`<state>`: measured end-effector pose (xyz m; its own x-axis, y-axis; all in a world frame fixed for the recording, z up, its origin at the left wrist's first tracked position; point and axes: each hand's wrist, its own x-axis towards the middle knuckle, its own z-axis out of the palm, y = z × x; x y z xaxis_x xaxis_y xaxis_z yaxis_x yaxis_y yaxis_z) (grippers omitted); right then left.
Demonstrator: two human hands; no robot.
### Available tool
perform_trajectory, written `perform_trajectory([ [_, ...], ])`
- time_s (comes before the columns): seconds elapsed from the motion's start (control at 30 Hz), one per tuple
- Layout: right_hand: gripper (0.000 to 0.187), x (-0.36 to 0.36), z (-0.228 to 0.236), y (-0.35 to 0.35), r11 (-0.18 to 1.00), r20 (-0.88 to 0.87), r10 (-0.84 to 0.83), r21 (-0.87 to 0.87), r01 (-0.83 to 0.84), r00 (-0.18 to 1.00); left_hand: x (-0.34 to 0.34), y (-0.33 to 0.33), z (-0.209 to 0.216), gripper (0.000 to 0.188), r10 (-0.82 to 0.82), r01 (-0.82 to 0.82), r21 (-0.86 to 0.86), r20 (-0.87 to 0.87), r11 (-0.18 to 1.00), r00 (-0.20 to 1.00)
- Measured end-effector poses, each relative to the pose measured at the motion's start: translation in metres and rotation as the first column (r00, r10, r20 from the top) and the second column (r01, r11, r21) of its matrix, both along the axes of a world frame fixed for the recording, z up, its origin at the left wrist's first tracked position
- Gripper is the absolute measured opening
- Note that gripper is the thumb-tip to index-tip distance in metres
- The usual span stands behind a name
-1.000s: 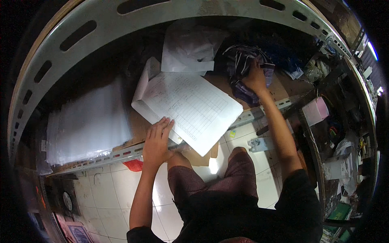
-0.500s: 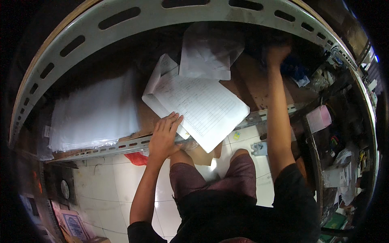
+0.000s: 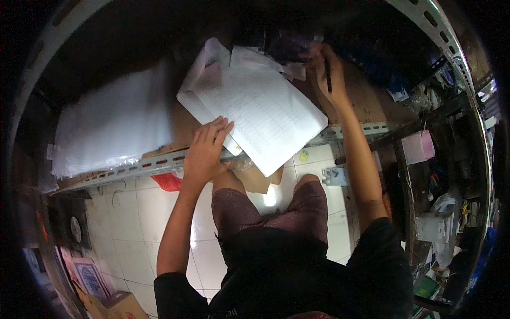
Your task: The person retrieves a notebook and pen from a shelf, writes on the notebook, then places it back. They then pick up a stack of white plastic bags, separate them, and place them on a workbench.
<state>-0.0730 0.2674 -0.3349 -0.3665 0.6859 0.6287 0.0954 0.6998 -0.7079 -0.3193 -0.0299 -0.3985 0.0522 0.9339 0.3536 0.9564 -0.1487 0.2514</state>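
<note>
An open notebook [image 3: 265,111] with ruled, handwritten pages lies tilted on a brown shelf board, its lower corner jutting past the front edge. My left hand [image 3: 207,143] rests on the notebook's lower left edge, fingers stretched out. My right hand [image 3: 326,69], slightly blurred, is raised beyond the notebook's upper right side. It is closed on a slim black pen [image 3: 328,77], which lies along the palm. Loose white papers [image 3: 255,57] lie at the far edge of the notebook, partly in shadow.
A stack of clear plastic sleeves [image 3: 111,127] lies left on the shelf. A slotted metal rail [image 3: 164,159] runs along its front. Dark plastic-wrapped goods [image 3: 393,85] sit at the far right. A crowded rack [image 3: 441,223] stands right; a cardboard box [image 3: 125,308] is lower left.
My right hand has come back leftward from the dark far right of the shelf, and the black pen now shows in it. The loose papers behind the notebook have shifted; my left hand stays on the notebook.
</note>
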Motion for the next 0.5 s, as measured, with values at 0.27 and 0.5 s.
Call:
perform_trajectory([
  [0.27, 0.049, 0.018, -0.027, -0.062, 0.936, 0.503, -0.308, 0.008, 0.352, 0.808, 0.0, 0.0, -0.007, 0.109, 0.026, -0.025, 0.018, -0.042, 1.0, 0.999],
  [0.5, 0.049, -0.023, -0.008, -0.063, 0.884, 0.021, 0.347, -0.343, -0.319, 0.938, 0.0, -0.001, -0.008, 0.111, 0.053, -0.053, -0.01, -0.016, 0.999, 0.998],
])
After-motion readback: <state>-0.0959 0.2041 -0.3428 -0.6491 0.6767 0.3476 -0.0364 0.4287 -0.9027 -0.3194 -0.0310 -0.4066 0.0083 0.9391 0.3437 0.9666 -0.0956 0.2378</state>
